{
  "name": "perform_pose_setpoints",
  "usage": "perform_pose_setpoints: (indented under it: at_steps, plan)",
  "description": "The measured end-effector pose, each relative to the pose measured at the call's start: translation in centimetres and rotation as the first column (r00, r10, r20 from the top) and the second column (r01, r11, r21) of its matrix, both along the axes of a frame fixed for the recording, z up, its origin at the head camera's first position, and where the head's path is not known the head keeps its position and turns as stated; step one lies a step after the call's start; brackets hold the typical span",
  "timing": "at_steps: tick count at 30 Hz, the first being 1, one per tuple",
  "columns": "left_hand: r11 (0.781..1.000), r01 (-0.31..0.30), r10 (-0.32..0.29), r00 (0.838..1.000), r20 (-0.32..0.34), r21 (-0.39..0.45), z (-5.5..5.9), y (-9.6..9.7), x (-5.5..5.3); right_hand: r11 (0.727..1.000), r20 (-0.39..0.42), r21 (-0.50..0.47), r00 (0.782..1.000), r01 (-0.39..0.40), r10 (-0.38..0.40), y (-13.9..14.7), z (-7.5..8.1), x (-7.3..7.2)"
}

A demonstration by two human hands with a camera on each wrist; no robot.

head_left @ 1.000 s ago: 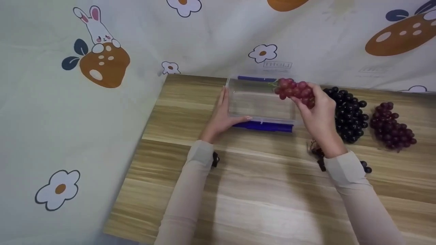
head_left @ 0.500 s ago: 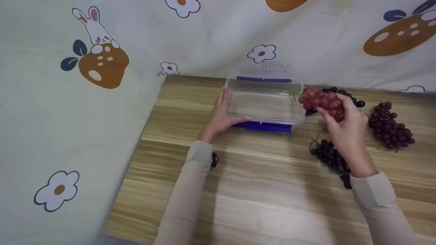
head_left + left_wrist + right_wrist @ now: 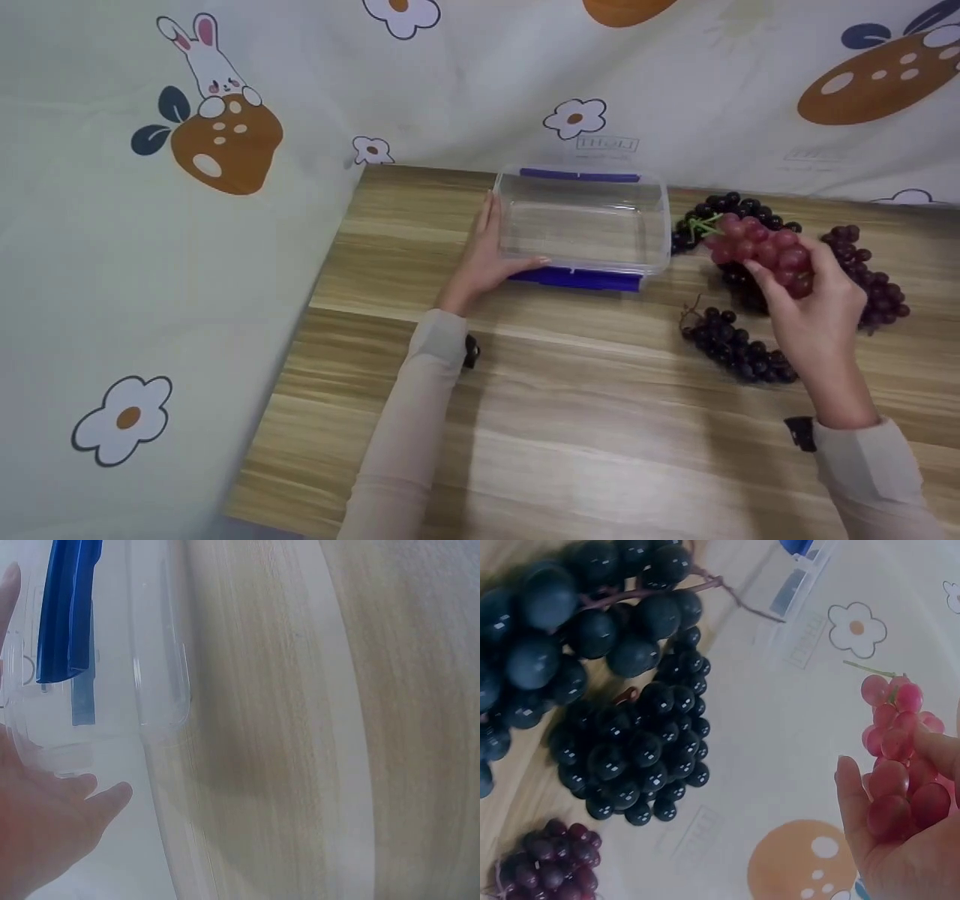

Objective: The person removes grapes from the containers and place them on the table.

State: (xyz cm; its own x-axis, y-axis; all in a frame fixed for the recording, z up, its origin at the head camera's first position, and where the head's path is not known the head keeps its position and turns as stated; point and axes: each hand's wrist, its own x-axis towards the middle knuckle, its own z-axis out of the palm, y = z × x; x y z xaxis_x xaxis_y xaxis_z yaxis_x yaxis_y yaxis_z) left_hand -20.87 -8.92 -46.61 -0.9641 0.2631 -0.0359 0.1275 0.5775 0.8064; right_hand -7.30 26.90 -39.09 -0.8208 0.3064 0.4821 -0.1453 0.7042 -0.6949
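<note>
My left hand [image 3: 480, 262] rests against a clear plastic food container [image 3: 600, 268] with blue side latches. Its straight fingers lie along the left wall, and the thumb lies on the front rim. In the left wrist view, fingertips [image 3: 112, 799] show beside the container corner. Right of the container, my right hand [image 3: 821, 319] holds a bunch of red grapes [image 3: 757, 251] between thumb and fingers, green stem pointing left. Those grapes are raised, overlapping a black grape bunch [image 3: 727, 204] behind them. The right wrist view shows the red grapes [image 3: 896, 742] held from below.
A smaller dark grape bunch [image 3: 739, 351] lies nearer on the wooden table [image 3: 585, 420]. At the far right lies a purplish-red bunch [image 3: 885, 296], partly behind my right hand. Patterned cloth [image 3: 465, 90] hangs behind the table and down its left side.
My right hand has carried the red grapes rightward and nearer, from above the container to over the black grapes. The left hand and the container have stayed put.
</note>
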Motion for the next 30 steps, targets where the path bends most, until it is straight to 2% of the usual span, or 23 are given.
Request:
perform_pose_setpoints:
  at_steps: [6, 11, 16, 30]
  plan:
    - [1.000, 0.001, -0.001, 1.000, 0.005, -0.006, 0.1, 0.0, 0.1, 0.998, 0.038, -0.007, 0.997, 0.061, -0.060, 1.2, -0.4, 0.8]
    - [0.999, 0.017, -0.018, 1.000, -0.013, -0.028, 0.1, -0.1, 0.1, 0.993, 0.066, 0.026, 0.991, 0.113, -0.114, 2.3, -0.8, 1.4]
    - [1.000, 0.012, -0.012, 1.000, -0.005, -0.015, 0.2, -0.1, 0.2, 0.988, 0.107, 0.044, 0.982, 0.150, -0.154, 3.4, -1.0, 2.2]
    - [1.000, 0.014, -0.014, 1.000, -0.014, -0.006, 0.1, -0.1, 0.1, 0.970, 0.178, -0.005, 0.954, 0.244, -0.239, 6.5, -3.0, 4.7]
